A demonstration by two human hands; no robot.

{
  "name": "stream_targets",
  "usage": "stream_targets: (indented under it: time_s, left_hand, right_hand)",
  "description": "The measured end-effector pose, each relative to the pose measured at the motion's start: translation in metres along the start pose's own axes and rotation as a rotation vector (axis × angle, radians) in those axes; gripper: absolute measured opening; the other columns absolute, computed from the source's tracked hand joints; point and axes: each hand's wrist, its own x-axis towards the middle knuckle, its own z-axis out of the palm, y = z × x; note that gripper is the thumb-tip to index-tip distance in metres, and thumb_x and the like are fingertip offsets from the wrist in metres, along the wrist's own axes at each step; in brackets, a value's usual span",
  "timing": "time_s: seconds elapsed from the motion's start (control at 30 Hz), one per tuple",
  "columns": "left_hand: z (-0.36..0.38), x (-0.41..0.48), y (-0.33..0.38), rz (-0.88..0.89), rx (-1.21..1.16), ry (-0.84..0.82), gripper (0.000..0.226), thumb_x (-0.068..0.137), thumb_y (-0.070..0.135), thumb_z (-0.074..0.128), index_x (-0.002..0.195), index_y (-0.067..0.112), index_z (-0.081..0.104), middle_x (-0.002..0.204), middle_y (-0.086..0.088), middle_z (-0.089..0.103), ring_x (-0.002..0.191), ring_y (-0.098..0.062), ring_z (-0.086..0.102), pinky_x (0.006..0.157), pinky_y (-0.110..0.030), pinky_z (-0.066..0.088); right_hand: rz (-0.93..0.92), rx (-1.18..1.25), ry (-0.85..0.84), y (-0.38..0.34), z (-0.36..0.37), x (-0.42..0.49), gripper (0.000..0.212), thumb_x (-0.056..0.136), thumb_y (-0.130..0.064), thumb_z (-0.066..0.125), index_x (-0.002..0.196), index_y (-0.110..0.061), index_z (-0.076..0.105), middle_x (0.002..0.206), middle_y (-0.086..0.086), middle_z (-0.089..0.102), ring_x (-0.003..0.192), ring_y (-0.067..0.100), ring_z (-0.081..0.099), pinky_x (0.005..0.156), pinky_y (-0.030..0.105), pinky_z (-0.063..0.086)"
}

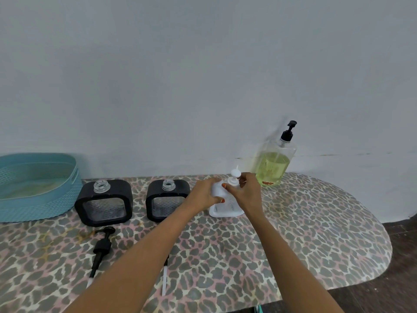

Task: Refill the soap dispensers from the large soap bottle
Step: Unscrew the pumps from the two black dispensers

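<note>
The white dispenser stands upright between your hands, long axis vertical, with its pump on top. Your left hand grips the body from the left. Your right hand pinches the pump's collar, forearm angled in from the right, likely to unscrew it. The bottle stands just beyond your right hand, the nearer one. 2 open black dispensers sit left of your left hand.
</note>
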Motion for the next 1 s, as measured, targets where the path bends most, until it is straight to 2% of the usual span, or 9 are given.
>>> stream_targets:
  time_s: [0.1,0.17,0.3,0.4,0.53,0.6,0.7,0.87,1.0]
  left_hand:
    - [-0.0002,0.0004,-0.0007,0.002,0.009,0.001,0.061,0.073,0.016,0.075,0.128,0.009,0.048,0.126,-0.011,0.057,0.116,-0.023,0.053,0.095,-0.032,0.043]
    - [-0.0001,0.0010,-0.0010,-0.003,0.010,-0.002,0.063,0.073,0.017,0.075,0.129,0.009,0.047,0.127,-0.011,0.056,0.117,-0.024,0.052,0.096,-0.033,0.042]
    - [0.0005,0.0015,-0.0010,-0.001,0.014,-0.003,0.064,0.073,0.017,0.075,0.130,0.010,0.047,0.128,-0.010,0.056,0.118,-0.023,0.052,0.097,-0.032,0.042]
    - [0.0003,0.0007,-0.0002,0.001,0.008,-0.001,0.060,0.073,0.015,0.074,0.128,0.010,0.049,0.125,-0.010,0.058,0.115,-0.023,0.054,0.095,-0.033,0.044]
    - [0.0006,0.0016,-0.0024,-0.008,0.009,0.001,0.064,0.072,0.017,0.076,0.129,0.011,0.048,0.126,-0.009,0.057,0.116,-0.023,0.053,0.098,-0.036,0.044]
    - [0.0008,0.0018,-0.0028,-0.009,0.013,-0.002,0.066,0.072,0.019,0.076,0.130,0.011,0.047,0.127,-0.009,0.056,0.117,-0.023,0.053,0.098,-0.037,0.044]
    - [0.0012,0.0021,-0.0027,-0.017,0.015,-0.004,0.067,0.073,0.018,0.075,0.132,0.011,0.045,0.130,-0.009,0.054,0.119,-0.024,0.051,0.099,-0.035,0.042]
    - [0.0011,0.0017,-0.0024,-0.005,0.008,0.001,0.066,0.074,0.017,0.075,0.132,0.011,0.045,0.130,-0.009,0.054,0.119,-0.022,0.051,0.096,-0.029,0.040]
    - [0.0011,0.0020,-0.0029,-0.013,0.018,0.000,0.068,0.073,0.019,0.075,0.133,0.011,0.044,0.132,-0.009,0.053,0.120,-0.022,0.051,0.099,-0.032,0.041]
  right_hand:
    - [0.004,0.069,-0.002,-0.0004,-0.0026,-0.0031,0.037,0.075,-0.013,0.073,0.108,-0.005,0.056,0.093,-0.005,0.054,0.085,0.013,0.052,0.066,0.012,0.037]
    - [-0.009,0.087,-0.029,0.0008,-0.0040,-0.0042,0.034,0.078,-0.011,0.069,0.110,-0.008,0.057,0.097,-0.005,0.057,0.088,0.010,0.052,0.065,0.007,0.035]
    - [-0.005,0.073,-0.044,0.0031,-0.0014,-0.0027,0.038,0.077,-0.011,0.068,0.113,-0.009,0.058,0.103,0.000,0.061,0.093,0.013,0.053,0.074,0.020,0.039]
    - [-0.030,0.008,-0.007,0.0037,0.0028,-0.0019,0.045,0.071,-0.018,0.077,0.110,-0.006,0.056,0.098,-0.002,0.052,0.092,0.015,0.050,0.081,0.028,0.040]
    - [-0.006,0.077,0.001,0.0018,0.0002,-0.0024,0.040,0.073,-0.009,0.074,0.108,-0.002,0.055,0.095,0.000,0.054,0.085,0.014,0.051,0.069,0.014,0.037]
    - [-0.005,0.097,-0.027,0.0020,-0.0026,-0.0030,0.038,0.075,-0.006,0.070,0.111,-0.005,0.055,0.095,-0.007,0.054,0.086,0.011,0.051,0.065,0.006,0.037]
    - [-0.001,0.112,-0.094,0.0045,-0.0054,-0.0036,0.039,0.077,-0.004,0.065,0.115,-0.007,0.055,0.094,-0.014,0.054,0.087,0.006,0.051,0.068,0.009,0.036]
    - [-0.017,0.085,-0.057,0.0063,-0.0006,-0.0026,0.053,0.072,-0.016,0.076,0.117,-0.005,0.050,0.106,-0.002,0.043,0.094,0.014,0.047,0.082,0.023,0.038]
    - [0.001,0.141,0.000,0.0040,-0.0005,-0.0041,0.041,0.074,-0.011,0.075,0.107,-0.005,0.051,0.090,-0.006,0.049,0.084,0.013,0.048,0.068,0.007,0.037]
